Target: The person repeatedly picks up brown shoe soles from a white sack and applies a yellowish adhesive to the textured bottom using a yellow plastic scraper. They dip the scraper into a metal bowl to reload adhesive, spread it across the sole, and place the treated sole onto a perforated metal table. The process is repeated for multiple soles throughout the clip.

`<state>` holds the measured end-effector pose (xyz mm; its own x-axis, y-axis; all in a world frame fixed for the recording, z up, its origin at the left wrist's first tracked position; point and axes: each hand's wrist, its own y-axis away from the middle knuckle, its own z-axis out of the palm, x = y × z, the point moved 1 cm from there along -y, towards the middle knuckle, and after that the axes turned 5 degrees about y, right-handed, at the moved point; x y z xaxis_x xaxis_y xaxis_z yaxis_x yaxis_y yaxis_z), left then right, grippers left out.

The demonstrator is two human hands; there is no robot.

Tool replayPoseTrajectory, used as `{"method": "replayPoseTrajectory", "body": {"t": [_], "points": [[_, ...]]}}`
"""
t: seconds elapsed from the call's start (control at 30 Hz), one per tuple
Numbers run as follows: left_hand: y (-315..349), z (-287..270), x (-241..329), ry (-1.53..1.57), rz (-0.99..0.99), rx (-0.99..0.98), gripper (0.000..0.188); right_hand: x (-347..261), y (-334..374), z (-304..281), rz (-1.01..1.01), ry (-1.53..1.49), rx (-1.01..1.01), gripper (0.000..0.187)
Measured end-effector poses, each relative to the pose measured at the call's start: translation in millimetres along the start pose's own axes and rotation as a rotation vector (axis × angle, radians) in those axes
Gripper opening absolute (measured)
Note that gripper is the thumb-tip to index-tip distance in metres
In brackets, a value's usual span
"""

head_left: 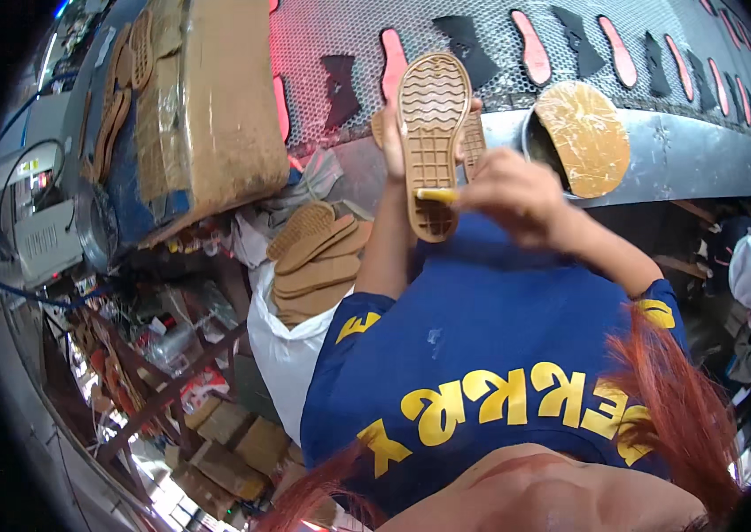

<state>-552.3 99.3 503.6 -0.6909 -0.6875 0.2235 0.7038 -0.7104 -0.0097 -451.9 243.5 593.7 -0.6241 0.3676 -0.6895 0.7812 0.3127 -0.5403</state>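
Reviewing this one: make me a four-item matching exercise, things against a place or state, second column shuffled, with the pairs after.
1. Left hand
2. Right hand
3. White sack
4. Pink insoles

A. Holding a yellow-handled brush
B. Lying on metal mesh
C. Holding a tread-patterned shoe sole
D. Open, piled tan soles inside

Pairs: 1-C; 2-A; 3-D; 4-B

From far away, I saw a sole in the left hand and a brush in the right hand, over its lower end. A belt lay in front, with insoles on it. A pot sat right of the sole. Left, more soles sat in a bag, a box beyond them.
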Motion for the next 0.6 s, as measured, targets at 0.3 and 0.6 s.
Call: {"method": "replayPoseTrajectory", "body": {"t": [0.3,0.6], "points": [[12,-39,1,0.025,0.062,0.04,0.08,16,1,8,0.163,-0.096,-0.038,0.025],[114,-167,66,-0.31,0.441,0.7,0.073,72,73,-36,0.6,-0.355,0.584,0.017]]}}
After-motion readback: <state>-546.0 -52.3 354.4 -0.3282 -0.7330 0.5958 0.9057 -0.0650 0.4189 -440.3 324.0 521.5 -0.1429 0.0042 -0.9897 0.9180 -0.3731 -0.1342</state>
